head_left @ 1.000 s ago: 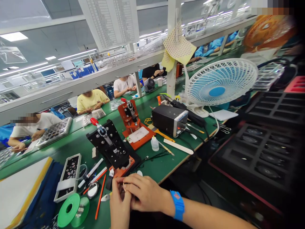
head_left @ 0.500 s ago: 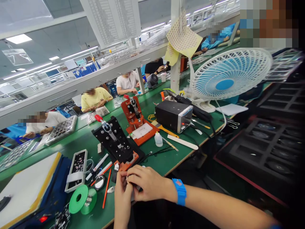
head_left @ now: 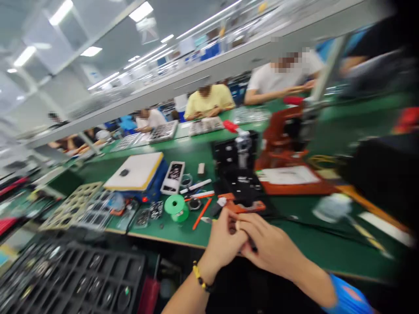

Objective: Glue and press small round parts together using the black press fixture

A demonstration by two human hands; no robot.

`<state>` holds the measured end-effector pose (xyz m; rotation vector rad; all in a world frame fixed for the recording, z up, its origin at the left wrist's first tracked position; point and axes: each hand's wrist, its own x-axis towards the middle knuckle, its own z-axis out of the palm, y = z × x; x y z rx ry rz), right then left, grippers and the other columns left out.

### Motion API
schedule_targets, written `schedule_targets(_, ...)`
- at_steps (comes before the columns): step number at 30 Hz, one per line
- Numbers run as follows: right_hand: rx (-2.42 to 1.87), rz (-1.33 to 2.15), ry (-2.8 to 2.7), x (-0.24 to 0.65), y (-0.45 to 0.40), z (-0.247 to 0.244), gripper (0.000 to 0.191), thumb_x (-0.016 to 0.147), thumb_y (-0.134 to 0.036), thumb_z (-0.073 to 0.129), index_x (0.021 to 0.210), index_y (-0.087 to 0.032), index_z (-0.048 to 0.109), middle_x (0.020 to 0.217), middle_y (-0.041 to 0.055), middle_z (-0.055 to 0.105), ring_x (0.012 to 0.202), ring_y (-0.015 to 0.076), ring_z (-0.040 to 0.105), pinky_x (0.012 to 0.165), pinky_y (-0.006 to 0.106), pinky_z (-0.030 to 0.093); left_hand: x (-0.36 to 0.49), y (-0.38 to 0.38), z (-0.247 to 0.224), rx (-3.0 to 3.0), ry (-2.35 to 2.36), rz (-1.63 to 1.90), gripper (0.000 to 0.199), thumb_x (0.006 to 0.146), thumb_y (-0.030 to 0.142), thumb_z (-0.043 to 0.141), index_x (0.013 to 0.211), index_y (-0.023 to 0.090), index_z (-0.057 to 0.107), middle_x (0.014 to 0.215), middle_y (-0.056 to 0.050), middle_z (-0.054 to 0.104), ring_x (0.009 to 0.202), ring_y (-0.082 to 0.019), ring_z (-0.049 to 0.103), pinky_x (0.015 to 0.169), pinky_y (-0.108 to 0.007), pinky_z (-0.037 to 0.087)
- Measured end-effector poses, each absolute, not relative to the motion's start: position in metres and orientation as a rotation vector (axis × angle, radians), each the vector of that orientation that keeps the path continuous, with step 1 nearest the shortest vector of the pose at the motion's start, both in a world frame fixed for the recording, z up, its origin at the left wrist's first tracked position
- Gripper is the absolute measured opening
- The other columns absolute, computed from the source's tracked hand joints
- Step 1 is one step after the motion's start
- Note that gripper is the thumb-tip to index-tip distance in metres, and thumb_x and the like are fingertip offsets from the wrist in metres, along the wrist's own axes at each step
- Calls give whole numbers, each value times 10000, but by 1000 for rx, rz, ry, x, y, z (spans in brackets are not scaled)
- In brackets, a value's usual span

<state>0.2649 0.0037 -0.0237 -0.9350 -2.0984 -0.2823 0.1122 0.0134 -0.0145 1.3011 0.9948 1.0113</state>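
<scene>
My left hand (head_left: 224, 240) and my right hand (head_left: 270, 240) meet at the front edge of the green bench (head_left: 157, 226). Fingers of both are pinched together around something small; the hands hide it and I cannot make out its kind. A yellow and black bracelet circles my left wrist, and a blue band (head_left: 347, 294) my right. Just beyond the fingers stands a black toggle-clamp fixture (head_left: 240, 174) with a red handle tip and an orange base. Left of the hands lie an orange stick (head_left: 202, 213), several pens and a green spool (head_left: 176, 207).
An orange clamp fixture (head_left: 288, 183) and a blurred plastic bottle (head_left: 332, 207) stand to the right. On the left are a blue box with a white top (head_left: 134, 172), a white parts tray (head_left: 173, 177) and a black compartment tray (head_left: 81, 279). Co-workers sit across the bench.
My view has swung to the left, bringing the black tray into sight while the fan has gone out of it. Both hands stay together with fingers pinched.
</scene>
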Motion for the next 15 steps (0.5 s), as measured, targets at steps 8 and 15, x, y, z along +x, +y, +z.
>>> schedule_targets(8, -872, -533, -2103, 267, 13, -38, 185, 975, -173, 471, 1083, -126, 614, 1120, 125, 694, 969, 215, 680, 768, 315, 490, 101, 19, -18, 1397, 1208, 800, 404, 683, 255, 765, 1049, 224, 599, 908, 11, 678, 856, -195, 646, 893, -387, 586)
schedule_targets(15, -913, -438, -2080, 266, 14, -28, 114, 931, -161, 484, 994, -180, 577, 1074, 106, 688, 962, 211, 681, 763, 302, 519, 96, 27, -22, 1323, 981, 832, 396, 666, 206, 738, 1036, 200, 598, 930, -9, 668, 857, -184, 646, 832, -328, 556)
